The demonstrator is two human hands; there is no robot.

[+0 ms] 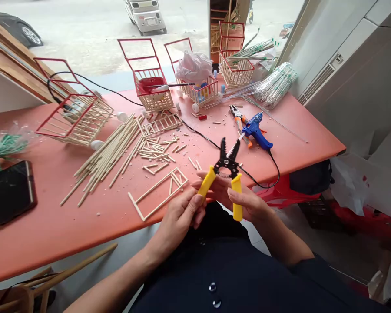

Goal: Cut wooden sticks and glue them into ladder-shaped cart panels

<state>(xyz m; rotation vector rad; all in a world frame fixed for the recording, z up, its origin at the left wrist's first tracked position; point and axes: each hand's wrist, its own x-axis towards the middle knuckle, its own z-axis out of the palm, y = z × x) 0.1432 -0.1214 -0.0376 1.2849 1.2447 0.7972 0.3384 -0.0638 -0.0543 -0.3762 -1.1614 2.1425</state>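
Basically, yellow-handled strippers (226,162) are up at table's (296,156) near edge, handles spread: L hand (184,208) pinches one, R hand (251,202) loosely holds the other. Prob. light, stiff; best gripped w/ fingers low.

Worktop of pinkish red, strewn with sticks and little carts.
Just left of the left hand (182,209) a flat stick frame (156,185) lies on the table (70,230), cut pieces (154,155) beyond it, long sticks (107,158) farther left, a dark phone (13,193) well apart; past the right hand (251,203), a blue glue gun (256,131) lies beside orange-handled pliers (239,121), and slatted carts (154,103) stand beyond both hands.
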